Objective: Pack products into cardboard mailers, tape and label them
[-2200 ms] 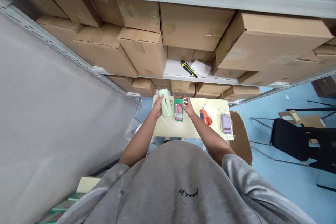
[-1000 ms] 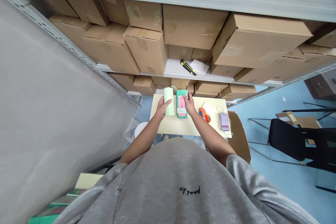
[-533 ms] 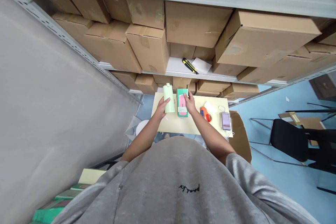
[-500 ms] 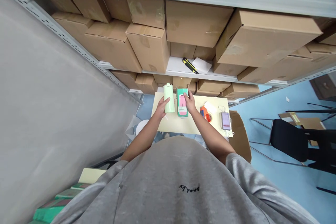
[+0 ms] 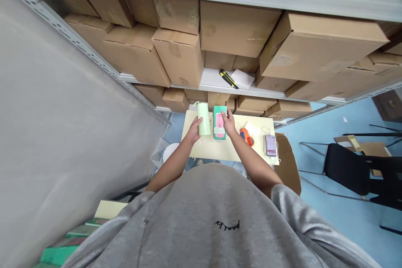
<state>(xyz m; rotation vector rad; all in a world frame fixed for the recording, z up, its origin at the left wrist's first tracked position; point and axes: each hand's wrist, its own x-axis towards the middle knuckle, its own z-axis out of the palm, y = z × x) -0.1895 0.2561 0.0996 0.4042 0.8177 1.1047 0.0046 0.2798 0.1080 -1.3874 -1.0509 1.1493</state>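
**Pale green bottle (image 5: 204, 119) gripped beside a teal-and-pink box (image 5: 219, 127)**

From the head camera, the bottle stands upright near the far edge of a pale yellow tabletop (image 5: 196, 148), its lower half wrapped by the curled fingers of the left hand (image 5: 192, 130). It looks light and smooth, perhaps slippery, so a full wrap around the barrel seems the surest hold. Just beside it, the right hand (image 5: 229, 120) pinches the top of the box, which looks like stiff but dentable card. An orange tape dispenser (image 5: 246, 136) and a blurred-out packet (image 5: 270, 145) lie to the right. The box's small print is unreadable, and whether the bottle touches the tabletop is hard to tell.
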